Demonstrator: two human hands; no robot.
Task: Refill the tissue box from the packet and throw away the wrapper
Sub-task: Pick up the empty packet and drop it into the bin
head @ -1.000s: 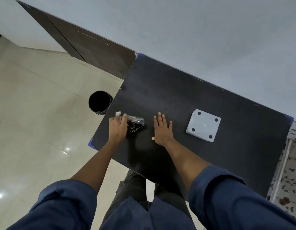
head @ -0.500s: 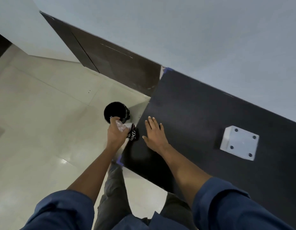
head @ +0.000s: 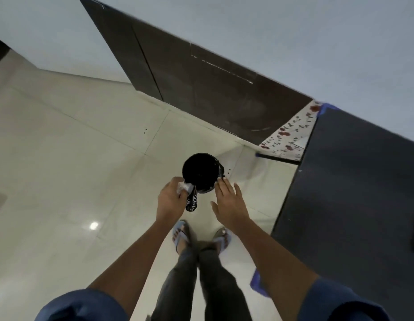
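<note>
Wrapper (head: 191,198) held at the near rim of the black bin (head: 201,171).

The left hand (head: 171,200) grips the crumpled wrapper, clear plastic at the top, black below with white lettering that seems to read "Dove". Its long axis hangs roughly downward from the fingers (head: 178,181). The right hand (head: 229,202) hovers beside the bin, fingers spread, empty, left of the dark surface (head: 352,181).

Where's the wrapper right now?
In the head view, the wrapper is pinched in the left hand, at the near rim of the black bin on the floor, left of the table.
</note>
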